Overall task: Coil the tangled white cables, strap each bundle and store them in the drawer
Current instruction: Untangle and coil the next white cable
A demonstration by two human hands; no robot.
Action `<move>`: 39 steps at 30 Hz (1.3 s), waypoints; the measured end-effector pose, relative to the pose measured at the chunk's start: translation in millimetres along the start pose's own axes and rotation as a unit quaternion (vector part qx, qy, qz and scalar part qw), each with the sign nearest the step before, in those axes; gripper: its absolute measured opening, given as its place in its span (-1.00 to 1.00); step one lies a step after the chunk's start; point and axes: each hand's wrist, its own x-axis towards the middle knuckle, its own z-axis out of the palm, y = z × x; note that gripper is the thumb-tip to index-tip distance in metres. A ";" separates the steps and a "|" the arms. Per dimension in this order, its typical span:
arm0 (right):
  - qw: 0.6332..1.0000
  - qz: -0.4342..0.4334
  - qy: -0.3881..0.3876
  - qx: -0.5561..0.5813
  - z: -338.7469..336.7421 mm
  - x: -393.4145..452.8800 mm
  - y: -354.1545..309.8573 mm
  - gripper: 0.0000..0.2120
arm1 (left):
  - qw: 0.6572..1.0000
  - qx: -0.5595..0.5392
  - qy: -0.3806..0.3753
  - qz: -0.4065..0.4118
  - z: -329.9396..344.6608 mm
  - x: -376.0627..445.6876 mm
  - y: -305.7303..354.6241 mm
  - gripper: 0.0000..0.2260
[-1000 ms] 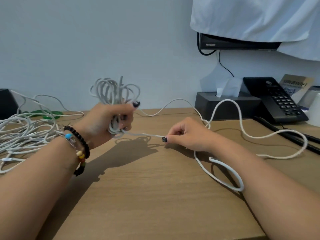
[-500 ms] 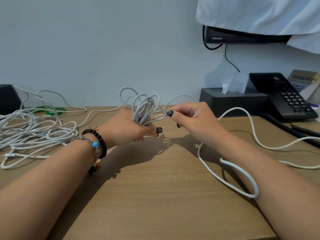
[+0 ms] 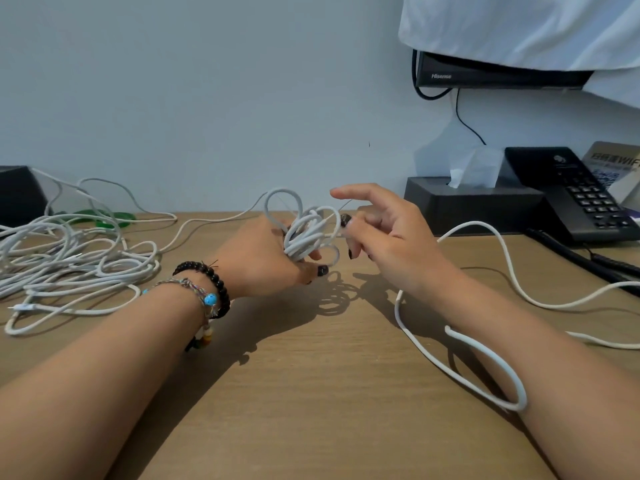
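My left hand (image 3: 263, 258) grips a small coiled bundle of white cable (image 3: 308, 233) above the middle of the wooden desk (image 3: 294, 393). Loops stick out above and to the right of the fist. My right hand (image 3: 384, 233) is right beside the bundle, thumb and a bent finger pinching the cable strand at the coil's right side, index finger stretched out above. A thicker white cable (image 3: 485, 372) loops under my right forearm and trails off to the right. A tangled pile of white cables (image 3: 69, 261) lies at the left.
A black tissue box (image 3: 467, 206) and a black desk phone (image 3: 571, 195) stand at the back right. A dark box (image 3: 17, 195) sits at the far left by the wall, green straps (image 3: 100, 218) behind the pile. A cloth-draped monitor (image 3: 498, 74) hangs above.
My right hand carried the cable end from the desk up to the bundle and moved round its right side. My left hand lowered the bundle and shifted right. The camera view drifted slightly.
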 end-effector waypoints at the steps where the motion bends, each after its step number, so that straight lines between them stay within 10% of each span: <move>1: 1.000 0.003 0.003 0.016 -0.4 -0.3 0.0 -0.68 | 1.000 0.015 0.022 0.001 -0.5 0.9 0.4 -0.93; 12: 0.941 -0.229 -0.024 -0.248 12.8 0.1 -7.3 -0.53 | 0.978 0.205 0.021 -0.007 2.1 5.4 -4.2 -0.92; 22: 0.958 -0.223 0.085 -0.160 28.8 -5.8 -5.6 -0.81 | 0.987 0.133 0.090 0.016 7.8 5.6 -6.9 -0.83; 29: 0.998 -0.031 0.051 0.009 21.2 -8.4 -1.6 -0.94 | 0.994 0.074 0.050 0.056 10.7 4.8 -6.3 -0.81; 35: 0.993 0.111 0.005 0.047 8.4 -3.8 3.0 -0.36 | 0.981 0.089 0.130 0.110 3.5 5.5 -10.2 -0.87; 39: 0.989 0.143 -0.031 0.025 5.2 -0.9 -0.5 -0.56 | 0.974 0.107 0.152 0.131 2.2 4.4 -8.9 -0.87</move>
